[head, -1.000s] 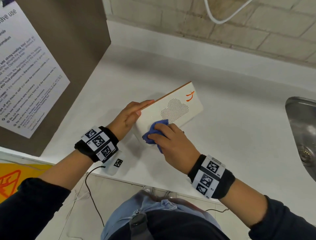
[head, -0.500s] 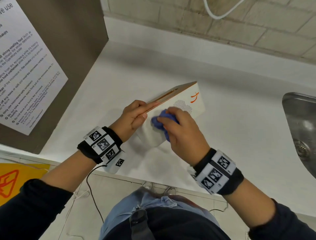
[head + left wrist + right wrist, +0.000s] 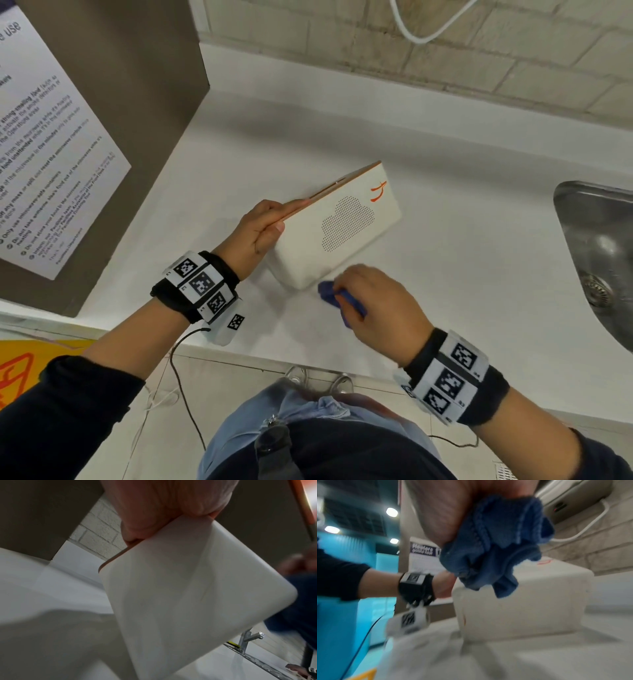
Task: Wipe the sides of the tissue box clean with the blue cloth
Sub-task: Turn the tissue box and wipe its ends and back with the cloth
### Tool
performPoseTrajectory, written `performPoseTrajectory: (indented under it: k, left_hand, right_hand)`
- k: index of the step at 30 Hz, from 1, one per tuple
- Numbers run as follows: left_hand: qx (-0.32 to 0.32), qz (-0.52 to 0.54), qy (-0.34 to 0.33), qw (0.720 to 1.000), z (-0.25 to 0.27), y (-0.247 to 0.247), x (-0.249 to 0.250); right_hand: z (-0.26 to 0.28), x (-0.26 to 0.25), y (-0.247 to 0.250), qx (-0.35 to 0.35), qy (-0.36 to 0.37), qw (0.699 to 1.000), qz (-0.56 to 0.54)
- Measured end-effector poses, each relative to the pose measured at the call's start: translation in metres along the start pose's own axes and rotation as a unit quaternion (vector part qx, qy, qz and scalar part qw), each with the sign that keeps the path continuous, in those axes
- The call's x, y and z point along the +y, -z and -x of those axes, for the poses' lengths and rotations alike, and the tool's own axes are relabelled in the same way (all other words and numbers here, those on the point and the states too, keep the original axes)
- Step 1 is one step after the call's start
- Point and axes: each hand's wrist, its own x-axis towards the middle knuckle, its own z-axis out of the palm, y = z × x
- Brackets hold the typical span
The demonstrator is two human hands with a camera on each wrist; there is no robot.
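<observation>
A: Where's the box?
B: Box (image 3: pixel 337 229) is tilted on the surface (image 3: pixel 462 274), my L hand (image 3: pixel 258 233) gripping its near end, thumb on the side.
A: And the cloth?
B: Cloth (image 3: pixel 330 296) bunched in my R hand (image 3: pixel 373 305), fingers curled round it, just beside the box's lower corner.

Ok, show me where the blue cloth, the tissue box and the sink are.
blue cloth (image 3: pixel 496 545): right wrist view, bunched middle under the fingers.
tissue box (image 3: pixel 346 222): head view, dotted cloud on its side.
sink (image 3: pixel 596 219): head view, steel basin wall.
</observation>
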Motion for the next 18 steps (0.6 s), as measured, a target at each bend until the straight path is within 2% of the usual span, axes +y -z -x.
performPoseTrajectory:
  k: [3,5,8,13,14,18]
  left_hand:
    - [-0.006,0.012,-0.003,1.0,0.0,0.0,0.0]
    - [-0.012,0.018,-0.002,1.0,0.001,0.0,0.002]
    - [-0.014,0.025,0.003,1.0,0.0,0.001,0.002]
    - [-0.016,0.016,0.008,1.0,-0.002,0.003,0.0]
    - [-0.022,0.019,0.007,1.0,-0.001,0.004,0.001]
    - [-0.046,0.025,-0.009,0.999,0.007,0.01,0.003]
  right_hand:
    - [-0.037,-0.013,0.014,0.125,-0.002,0.992,-0.002]
    - [-0.06,-0.017,0.012,0.164,-0.003,0.986,-0.009]
    - [-0.071,-0.019,-0.005,0.14,0.028,0.99,-0.008]
    - [-0.026,0.002,-0.007,0.017,0.035,0.999,-0.024]
    - [-0.02,0.009,0.002,0.029,0.023,0.999,-0.016]
    - [-0.032,0.041,0.042,0.164,-0.018,0.983,0.076]
